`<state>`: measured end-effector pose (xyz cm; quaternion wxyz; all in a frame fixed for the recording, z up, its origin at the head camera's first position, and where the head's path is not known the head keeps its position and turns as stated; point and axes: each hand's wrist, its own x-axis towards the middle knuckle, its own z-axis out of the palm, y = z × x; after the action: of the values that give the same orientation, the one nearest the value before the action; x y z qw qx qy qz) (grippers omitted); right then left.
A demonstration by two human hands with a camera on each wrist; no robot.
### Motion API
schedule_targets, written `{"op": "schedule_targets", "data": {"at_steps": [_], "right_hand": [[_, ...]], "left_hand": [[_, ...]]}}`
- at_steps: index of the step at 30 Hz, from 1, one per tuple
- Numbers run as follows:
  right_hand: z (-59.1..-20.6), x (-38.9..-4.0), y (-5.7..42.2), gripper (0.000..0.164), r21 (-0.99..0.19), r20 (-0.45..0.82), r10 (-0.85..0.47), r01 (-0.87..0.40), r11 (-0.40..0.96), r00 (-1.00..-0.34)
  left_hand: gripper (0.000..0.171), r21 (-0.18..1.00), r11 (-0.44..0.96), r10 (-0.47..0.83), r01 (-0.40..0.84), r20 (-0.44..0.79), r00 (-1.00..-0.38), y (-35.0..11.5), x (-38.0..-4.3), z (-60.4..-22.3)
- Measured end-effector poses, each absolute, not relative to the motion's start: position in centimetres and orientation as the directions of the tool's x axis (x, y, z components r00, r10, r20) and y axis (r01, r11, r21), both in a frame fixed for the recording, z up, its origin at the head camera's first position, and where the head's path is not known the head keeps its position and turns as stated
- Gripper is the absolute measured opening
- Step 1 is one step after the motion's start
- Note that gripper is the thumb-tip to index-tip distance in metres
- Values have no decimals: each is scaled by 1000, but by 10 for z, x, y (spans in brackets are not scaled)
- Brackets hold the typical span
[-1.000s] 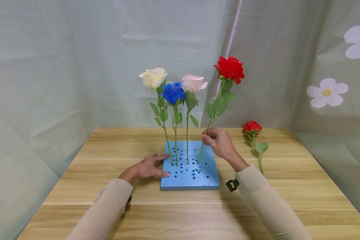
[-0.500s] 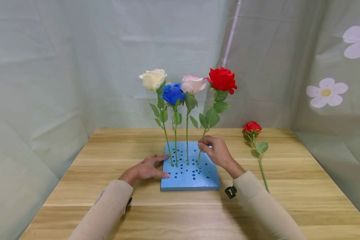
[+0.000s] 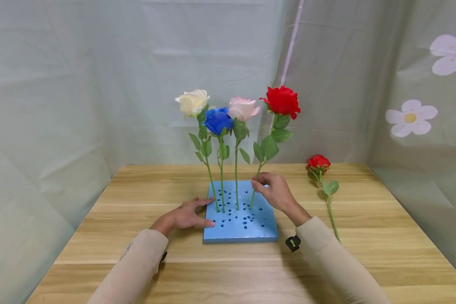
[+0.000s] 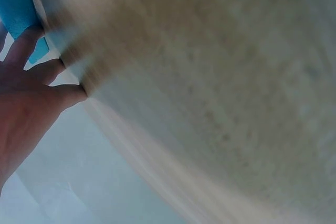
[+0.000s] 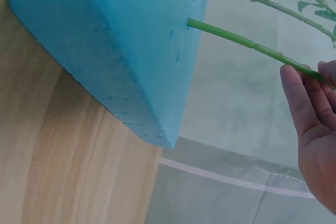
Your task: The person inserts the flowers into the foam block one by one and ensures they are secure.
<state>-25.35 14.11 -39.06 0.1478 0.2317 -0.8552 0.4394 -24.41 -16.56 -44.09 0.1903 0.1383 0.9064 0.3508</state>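
Note:
My right hand [image 3: 275, 192] pinches the green stem of a tall red rose [image 3: 282, 101], which leans a little to the right. In the right wrist view the stem's lower end enters the top of a blue foam block [image 5: 142, 40] full of small holes. My left hand [image 3: 186, 214] rests at the block's left edge, thumb and a finger spread onto its top. The left wrist view shows its other fingertips [image 4: 76, 94] down on the table. A cream rose [image 3: 193, 102], a blue rose [image 3: 218, 121] and a pink rose [image 3: 243, 109] stand in the block, left of the red one.
Another red rose [image 3: 319, 163] lies on the wooden table [image 3: 137, 185], right of the block, its stem running toward my right sleeve [image 3: 336, 257]. Pale curtains [image 3: 144, 84] hang behind and at both sides, with printed white flowers [image 3: 411, 118] on the right.
The red rose in my right hand has tipped left and come lower, and the hand has moved down with it; over the last half second it hardly moves. My left hand has stayed at the block.

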Motion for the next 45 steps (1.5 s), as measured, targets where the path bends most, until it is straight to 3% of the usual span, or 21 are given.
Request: {"op": "schedule_targets", "data": {"at_steps": [15,23,33,45], "right_hand": [[-394,-250,139,14,-722,483,-253,-545,426,-838],[-395,-247,133,13,-662,529,-277,-594,456,-802],[-388,-246,136,18,-662,442,-267,-512,548,-856],[-377,-248,158,36,-679,364,-243,-435,591,-899]], "left_hand": [[88,692,711,393,123,-245,-886,-166,-243,-440],[89,694,701,421,165,-215,-881,-166,-244,-438],[89,688,711,406,149,-228,-885,-166,-244,-441],[88,690,711,397,133,-238,-886,-166,-244,-440]]}}
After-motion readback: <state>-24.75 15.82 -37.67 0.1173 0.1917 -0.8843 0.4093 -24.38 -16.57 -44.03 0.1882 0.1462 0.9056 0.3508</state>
